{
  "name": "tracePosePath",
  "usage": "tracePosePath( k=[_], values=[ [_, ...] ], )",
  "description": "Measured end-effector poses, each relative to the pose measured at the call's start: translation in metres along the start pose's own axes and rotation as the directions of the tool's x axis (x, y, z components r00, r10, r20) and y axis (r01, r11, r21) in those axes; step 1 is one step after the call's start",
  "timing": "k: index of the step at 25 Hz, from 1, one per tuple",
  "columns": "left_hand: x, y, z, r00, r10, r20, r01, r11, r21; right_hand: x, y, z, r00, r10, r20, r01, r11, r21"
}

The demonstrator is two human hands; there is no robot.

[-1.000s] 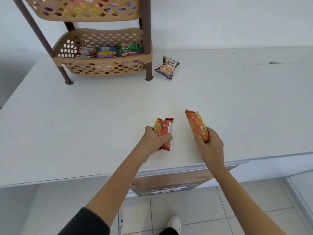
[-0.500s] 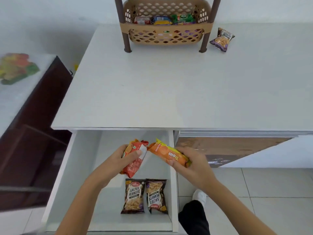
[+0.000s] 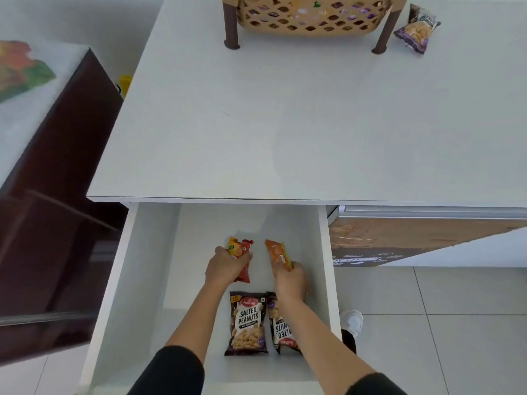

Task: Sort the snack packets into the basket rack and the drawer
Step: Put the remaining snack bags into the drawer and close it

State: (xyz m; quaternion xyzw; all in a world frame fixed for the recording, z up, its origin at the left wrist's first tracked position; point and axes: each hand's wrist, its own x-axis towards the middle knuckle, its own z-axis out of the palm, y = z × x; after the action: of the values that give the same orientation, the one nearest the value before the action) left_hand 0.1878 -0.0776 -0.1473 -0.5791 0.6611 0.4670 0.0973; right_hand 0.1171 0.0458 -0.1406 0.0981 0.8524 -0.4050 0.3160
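The white drawer [image 3: 154, 269] stands pulled out below the table edge. My left hand [image 3: 224, 266] grips a red-orange biscuit packet [image 3: 242, 252] low inside the drawer. My right hand [image 3: 288, 280] grips an orange biscuit packet [image 3: 278, 253] beside it. Two salted peanut packets lie on the drawer floor nearer me: one [image 3: 247, 323] in full view, the other [image 3: 281, 329] partly under my right forearm. The tan basket rack [image 3: 310, 15] stands at the table's far edge, with a purple peanut packet [image 3: 417, 27] to its right.
The white table [image 3: 285, 124] spans the upper view. A dark wooden cabinet [image 3: 57, 209] stands at the left with a cloth on top. A brown panel [image 3: 413, 238] shows under the table at the right. Grey floor tiles and my white shoe [image 3: 352, 320] lie below.
Both hands carried the two biscuit packets from the tabletop down into the open drawer and have now lowered them deep inside, apart from each other. My view tilted downward.
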Motion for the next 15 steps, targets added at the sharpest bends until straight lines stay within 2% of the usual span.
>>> tracePosePath(
  k=[2,4,7,9,12,14,15],
  values=[
    [0.011,-0.002,0.016,1.0,0.02,0.014,-0.02,0.999,0.05,0.011,0.013,0.008,0.992,0.046,-0.116,-0.048,0.999,-0.017],
    [0.018,-0.004,0.031,0.999,0.025,0.021,-0.025,0.999,0.036,0.014,0.024,0.016,0.986,-0.08,-0.146,0.052,0.981,-0.189],
    [0.023,-0.005,0.047,0.999,0.035,-0.019,-0.034,0.998,0.044,0.016,0.034,0.025,0.947,-0.31,-0.08,0.238,0.849,-0.472],
    [0.023,-0.002,0.052,0.999,0.045,-0.022,-0.043,0.996,0.082,0.019,0.03,0.022,0.914,-0.405,-0.015,0.328,0.762,-0.558],
    [0.022,0.0,0.056,0.998,0.063,0.009,-0.064,0.992,0.108,0.026,0.022,0.014,0.873,-0.487,0.032,0.435,0.748,-0.502],
    [0.022,0.0,0.056,0.997,0.07,0.019,-0.072,0.99,0.119,0.034,0.022,0.015,0.84,-0.537,0.074,0.472,0.657,-0.587],
    [0.021,-0.001,0.056,0.997,0.073,0.02,-0.075,0.99,0.119,0.038,0.024,0.015,0.849,-0.522,0.078,0.46,0.658,-0.596]
  ],
)
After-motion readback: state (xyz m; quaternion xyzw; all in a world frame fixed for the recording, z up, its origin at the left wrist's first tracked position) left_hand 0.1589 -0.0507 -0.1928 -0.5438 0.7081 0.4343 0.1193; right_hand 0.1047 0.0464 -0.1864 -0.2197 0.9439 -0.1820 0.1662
